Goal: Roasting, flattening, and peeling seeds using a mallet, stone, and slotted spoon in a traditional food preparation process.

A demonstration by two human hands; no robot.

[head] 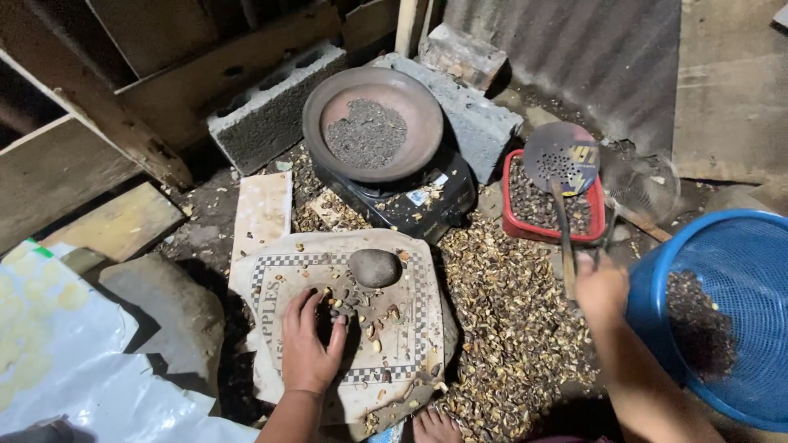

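Observation:
My left hand (pixel 310 343) rests palm down on a worn cardboard sheet (pixel 410 328), fingers spread over a small heap of dark seeds (pixel 349 302) and broken shells. A rounded grey stone (pixel 374 267) lies on the cardboard just beyond my fingers. My right hand (pixel 599 287) grips the wooden handle of a perforated metal skimmer (pixel 561 160), whose round head lies over a red tub (pixel 519 230) of dark seeds. A second wire strainer (pixel 636 187) lies beside it.
A shallow round pan (pixel 328 102) with grey seeds sits on a black stove (pixel 427 209) between concrete blocks (pixel 267 119). A blue mesh basket (pixel 743 246) holding dark seeds is at the right. Shell fragments (pixel 513 320) cover the ground. White plastic sheeting (pixel 57 361) lies left.

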